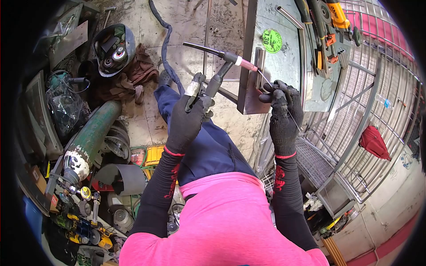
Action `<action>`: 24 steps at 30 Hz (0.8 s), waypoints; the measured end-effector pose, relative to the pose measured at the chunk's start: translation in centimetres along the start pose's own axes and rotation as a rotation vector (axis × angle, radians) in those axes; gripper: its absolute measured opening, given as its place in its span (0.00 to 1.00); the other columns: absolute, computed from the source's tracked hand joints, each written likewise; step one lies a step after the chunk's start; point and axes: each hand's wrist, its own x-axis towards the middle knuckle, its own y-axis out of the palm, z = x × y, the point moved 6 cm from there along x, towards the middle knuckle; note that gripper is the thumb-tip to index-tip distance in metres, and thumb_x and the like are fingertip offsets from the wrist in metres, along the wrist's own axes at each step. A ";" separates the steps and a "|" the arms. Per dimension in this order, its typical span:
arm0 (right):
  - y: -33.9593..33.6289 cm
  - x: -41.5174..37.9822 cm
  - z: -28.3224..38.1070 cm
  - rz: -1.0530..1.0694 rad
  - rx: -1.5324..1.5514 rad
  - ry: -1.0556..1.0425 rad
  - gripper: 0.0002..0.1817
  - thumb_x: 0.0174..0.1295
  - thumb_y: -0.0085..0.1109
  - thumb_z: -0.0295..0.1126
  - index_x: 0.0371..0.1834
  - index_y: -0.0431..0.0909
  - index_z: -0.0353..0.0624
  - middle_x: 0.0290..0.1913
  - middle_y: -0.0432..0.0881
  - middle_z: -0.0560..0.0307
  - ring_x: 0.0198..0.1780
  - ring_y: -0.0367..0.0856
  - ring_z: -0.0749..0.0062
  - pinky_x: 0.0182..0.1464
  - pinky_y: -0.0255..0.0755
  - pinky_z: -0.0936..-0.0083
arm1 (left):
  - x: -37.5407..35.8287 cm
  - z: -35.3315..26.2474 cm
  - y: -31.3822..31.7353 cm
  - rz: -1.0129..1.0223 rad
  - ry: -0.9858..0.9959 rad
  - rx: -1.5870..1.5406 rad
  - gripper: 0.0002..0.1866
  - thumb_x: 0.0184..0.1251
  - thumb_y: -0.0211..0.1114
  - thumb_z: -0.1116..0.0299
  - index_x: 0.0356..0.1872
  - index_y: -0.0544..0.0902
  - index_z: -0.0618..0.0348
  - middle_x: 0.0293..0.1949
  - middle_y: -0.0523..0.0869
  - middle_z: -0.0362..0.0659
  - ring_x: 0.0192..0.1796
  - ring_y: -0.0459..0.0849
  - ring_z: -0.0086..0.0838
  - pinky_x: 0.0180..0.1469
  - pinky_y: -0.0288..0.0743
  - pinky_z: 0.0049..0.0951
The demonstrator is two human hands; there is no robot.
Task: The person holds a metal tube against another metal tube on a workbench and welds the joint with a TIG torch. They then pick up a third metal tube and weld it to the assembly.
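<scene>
A TIG welding torch with a pink nozzle is gripped in my gloved left hand. Its nozzle points right, with the tip at a short shiny metal piece on the near left edge of the metal worktable. My right hand, also in a dark glove, pinches a thin filler rod. One end of the rod reaches up toward the torch tip, and the other trails down past my wrist. The torch's dark cable sleeve runs up across the floor.
A yellow power tool and clamps lie on the table's far right. Wire racks stand to the right, one hung with a red pouch. At left are a green gas cylinder and a bucket of discs.
</scene>
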 end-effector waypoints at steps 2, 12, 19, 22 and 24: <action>0.0 0.0 0.1 -0.002 0.011 -0.002 0.15 0.85 0.53 0.33 0.62 0.79 0.33 0.47 0.91 0.52 0.43 0.89 0.78 0.44 0.78 0.78 | 0.1 0.0 0.1 0.004 0.027 -0.081 0.29 0.84 0.61 0.65 0.80 0.70 0.62 0.52 0.91 0.51 0.43 0.91 0.25 0.42 0.87 0.25; 0.1 0.0 0.3 0.000 -0.006 0.001 0.15 0.85 0.53 0.33 0.62 0.79 0.32 0.48 0.91 0.51 0.43 0.90 0.76 0.46 0.80 0.76 | 0.1 0.0 0.1 0.019 -0.016 -0.096 0.31 0.85 0.59 0.68 0.84 0.66 0.56 0.59 0.88 0.52 0.53 0.91 0.27 0.43 0.87 0.26; -0.1 0.2 1.9 -0.017 -0.278 -0.201 0.15 0.85 0.53 0.33 0.62 0.79 0.32 0.48 0.90 0.51 0.43 0.90 0.76 0.46 0.80 0.76 | 0.1 1.2 0.0 -0.003 0.040 -0.201 0.14 0.84 0.62 0.67 0.55 0.84 0.70 0.46 0.92 0.47 0.38 0.91 0.25 0.42 0.87 0.25; 0.0 0.1 0.6 0.008 -0.069 -0.022 0.15 0.85 0.53 0.33 0.62 0.80 0.32 0.47 0.91 0.52 0.43 0.90 0.77 0.44 0.78 0.77 | 0.0 0.8 0.1 -0.008 0.005 -0.142 0.18 0.84 0.60 0.67 0.66 0.79 0.66 0.46 0.91 0.47 0.37 0.90 0.25 0.41 0.86 0.26; 0.0 0.1 0.4 0.016 -0.065 -0.024 0.15 0.85 0.53 0.33 0.62 0.80 0.32 0.47 0.91 0.52 0.43 0.90 0.77 0.43 0.78 0.78 | 0.1 0.8 0.0 -0.001 -0.004 -0.117 0.25 0.83 0.61 0.66 0.76 0.75 0.62 0.45 0.91 0.46 0.36 0.89 0.24 0.41 0.84 0.25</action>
